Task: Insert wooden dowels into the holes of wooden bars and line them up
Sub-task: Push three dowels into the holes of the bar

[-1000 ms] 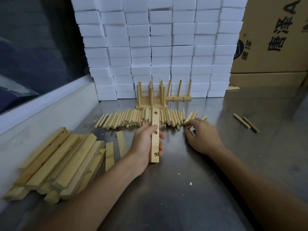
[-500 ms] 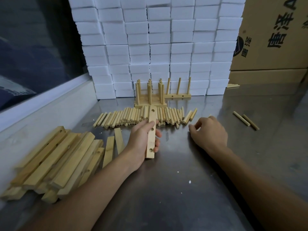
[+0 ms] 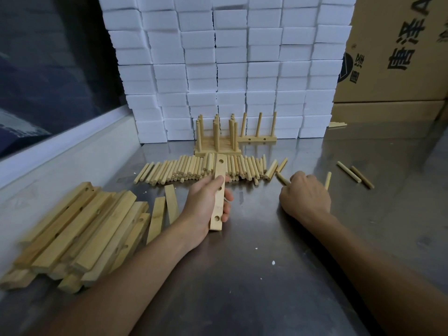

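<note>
Dim, cool indoor light, apparently from above. The steel table (image 3: 254, 275) shows soft grey glare patches near the forearms and beyond the fingertips, with faint reflections of the white foam blocks (image 3: 230, 69). Shadows are soft, lying under both forearms. Wide-angle distortion bends the block stack and the table edges outward. Focus is fairly sharp at centre, softer toward the corners; the left window area is dark.

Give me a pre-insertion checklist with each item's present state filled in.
1. Left hand grips the bar: ok.
2. Bar's holes face up and are empty: ok, three show.
3. Right hand holds dowels: ok; how many, cannot tell.
4. A dowel lined up over a hole: not ok, hands are apart.
5. Spare dowels in the loose row: ok.
6. Finished bars lined up at the back: ok.
</note>
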A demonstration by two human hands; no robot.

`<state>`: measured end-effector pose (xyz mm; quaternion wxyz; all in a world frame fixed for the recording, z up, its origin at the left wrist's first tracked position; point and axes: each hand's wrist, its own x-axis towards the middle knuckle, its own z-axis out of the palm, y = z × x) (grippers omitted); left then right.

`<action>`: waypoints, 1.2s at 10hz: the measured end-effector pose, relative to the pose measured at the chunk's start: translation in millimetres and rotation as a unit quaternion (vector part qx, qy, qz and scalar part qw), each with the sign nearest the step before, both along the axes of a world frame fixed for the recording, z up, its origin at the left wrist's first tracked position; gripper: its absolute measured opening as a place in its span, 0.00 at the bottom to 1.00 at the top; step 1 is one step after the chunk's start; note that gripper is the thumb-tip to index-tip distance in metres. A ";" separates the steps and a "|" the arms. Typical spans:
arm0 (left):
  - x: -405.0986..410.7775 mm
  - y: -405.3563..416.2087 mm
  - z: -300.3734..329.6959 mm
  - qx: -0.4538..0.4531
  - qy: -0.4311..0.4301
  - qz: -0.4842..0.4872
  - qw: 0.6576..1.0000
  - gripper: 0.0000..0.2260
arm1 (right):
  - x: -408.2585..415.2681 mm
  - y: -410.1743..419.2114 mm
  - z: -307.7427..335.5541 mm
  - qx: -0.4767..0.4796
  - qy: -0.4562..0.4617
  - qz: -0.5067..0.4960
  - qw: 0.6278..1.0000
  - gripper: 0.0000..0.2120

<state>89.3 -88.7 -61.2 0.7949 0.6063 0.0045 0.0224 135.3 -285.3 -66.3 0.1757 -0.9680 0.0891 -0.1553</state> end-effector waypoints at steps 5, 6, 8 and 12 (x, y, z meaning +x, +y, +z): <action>-2.7 -0.4 -0.1 0.011 -0.006 0.005 1.000 0.08 | 1.6 -0.9 -1.7 0.102 -0.088 0.106 0.985 0.13; -2.4 -0.4 -0.5 0.011 -0.006 0.005 1.000 0.08 | 2.6 -3.3 -3.2 0.155 -0.094 0.116 0.977 0.10; -1.5 0.4 -2.1 0.022 -0.008 0.005 1.000 0.08 | -1.4 -4.3 -2.2 0.228 -0.130 0.128 0.956 0.17; -1.4 0.2 -2.9 0.026 -0.009 0.002 1.000 0.08 | -2.6 -6.4 -2.0 0.199 -0.149 0.105 0.963 0.32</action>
